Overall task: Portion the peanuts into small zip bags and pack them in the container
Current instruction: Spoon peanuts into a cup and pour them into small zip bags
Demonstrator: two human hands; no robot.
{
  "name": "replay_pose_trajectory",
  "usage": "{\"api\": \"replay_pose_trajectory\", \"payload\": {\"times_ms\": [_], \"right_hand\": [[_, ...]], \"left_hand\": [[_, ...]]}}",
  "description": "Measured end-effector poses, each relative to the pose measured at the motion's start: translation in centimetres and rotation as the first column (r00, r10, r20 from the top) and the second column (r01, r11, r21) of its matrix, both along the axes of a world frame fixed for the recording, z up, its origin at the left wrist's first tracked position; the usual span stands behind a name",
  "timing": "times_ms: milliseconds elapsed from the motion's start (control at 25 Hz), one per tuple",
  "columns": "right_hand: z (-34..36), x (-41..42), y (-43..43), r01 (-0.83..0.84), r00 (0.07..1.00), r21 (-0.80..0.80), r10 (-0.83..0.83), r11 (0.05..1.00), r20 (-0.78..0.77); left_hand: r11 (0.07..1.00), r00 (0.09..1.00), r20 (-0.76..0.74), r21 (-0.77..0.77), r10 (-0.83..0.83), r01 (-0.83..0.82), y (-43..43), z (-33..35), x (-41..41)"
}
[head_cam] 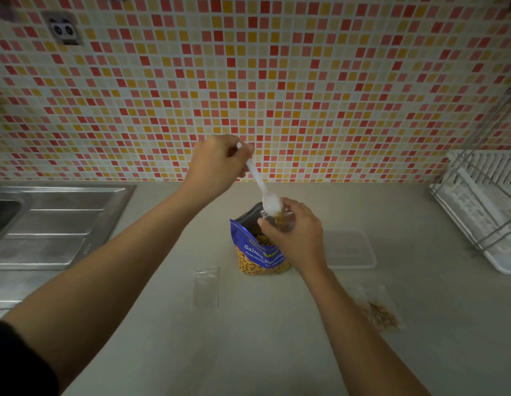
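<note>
A white plastic spoon [260, 181] is gripped at the top of its handle by the left hand [217, 164], whose fingers are curled tight round it. The spoon is tilted down and to the right, and its bowl is held at the mouth of a small clear zip bag [285, 223]. This zip bag is pinched by the right hand [298, 238], with the thumb on the near side and the other fingers curled behind. A few peanuts [279, 216] can be seen inside it, just under the spoon's bowl. Whether the bowl touches the plastic cannot be told. Both spoon and zip bag are held just above the open top of a blue and yellow peanut bag [254, 252], which stands upright on the pale counter [248, 338] and is marked "Salted Peanuts"; more nuts are visible through its mouth. An empty bag [205, 287] lies flat on the counter to the left of the peanut bag, near it but apart. A filled bag [380, 310], with nuts gathered in its lower part, lies on the counter to the right, beside the right forearm. A clear, lidless container [348, 250] sits on the counter just right of the right hand, behind the filled bag. A steel sink [48, 218] is set into the counter at the far left, and a white dish rack [477, 201] with a wire frame stands at the far right. A wall [277, 81] of small red, orange and cream tiles runs behind the counter.
</note>
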State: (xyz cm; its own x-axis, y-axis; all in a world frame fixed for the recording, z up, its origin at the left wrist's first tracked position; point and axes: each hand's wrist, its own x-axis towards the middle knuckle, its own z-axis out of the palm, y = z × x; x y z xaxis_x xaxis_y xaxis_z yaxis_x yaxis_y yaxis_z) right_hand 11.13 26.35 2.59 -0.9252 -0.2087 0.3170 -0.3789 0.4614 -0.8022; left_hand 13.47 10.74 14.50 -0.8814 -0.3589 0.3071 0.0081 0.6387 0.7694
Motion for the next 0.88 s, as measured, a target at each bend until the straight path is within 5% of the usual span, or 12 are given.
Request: {"api": "replay_pose_trajectory", "payload": {"times_ms": [80, 240, 560, 720, 880], "right_hand": [[-0.1, 0.1, 0.1, -0.001, 1.000, -0.022, 0.001, 1.000, 0.016], [0.2, -0.1, 1.3, 0.069, 0.984, -0.161, -0.041, 0.984, 0.174], [1.8, -0.4, 2.8, 0.131, 0.966, -0.201, -0.079, 0.971, 0.245], [2.4, -0.3, 3.4, 0.121, 0.958, -0.243, -0.049, 0.962, 0.281], [3.3, -0.6, 3.2, 0.148, 0.952, -0.299, -0.054, 0.943, 0.300]], "left_hand": [[0.999, 0.998, -0.048, -0.040, 0.028, -0.030, -0.3, 0.9, 0.3], [0.975, 0.991, 0.026, 0.176, 0.130, -0.132, -2.6, -0.8, 0.3], [0.965, 0.917, 0.396, -0.219, -0.050, 0.147, -0.3, -9.8, 0.1], [0.964, 0.965, 0.251, -0.267, 0.082, -0.012, -0.2, -9.1, 1.1], [0.984, 0.994, 0.047, -0.146, -0.100, 0.106, 2.3, -8.1, 2.8]]}}
